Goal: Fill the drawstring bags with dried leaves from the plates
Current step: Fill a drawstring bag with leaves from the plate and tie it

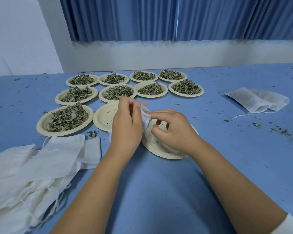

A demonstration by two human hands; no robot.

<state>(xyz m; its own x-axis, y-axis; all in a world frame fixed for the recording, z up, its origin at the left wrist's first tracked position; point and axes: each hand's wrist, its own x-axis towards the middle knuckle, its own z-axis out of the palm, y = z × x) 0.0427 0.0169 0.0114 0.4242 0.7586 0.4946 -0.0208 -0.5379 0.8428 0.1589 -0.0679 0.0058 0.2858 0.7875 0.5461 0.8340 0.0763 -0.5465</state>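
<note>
Bag pile (24,174) near-L; L hand (125,125), R hand (172,130) pinch bag (145,119) over empty plate (159,150).

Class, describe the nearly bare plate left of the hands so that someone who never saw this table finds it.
On the blue table, cream plates stand in rows. In the nearest row, look right of the heaped plate: the nearly bare plate sits there, partly behind the left hand. Its neighbours behind and left carry leaf piles; it holds only crumbs.
</note>
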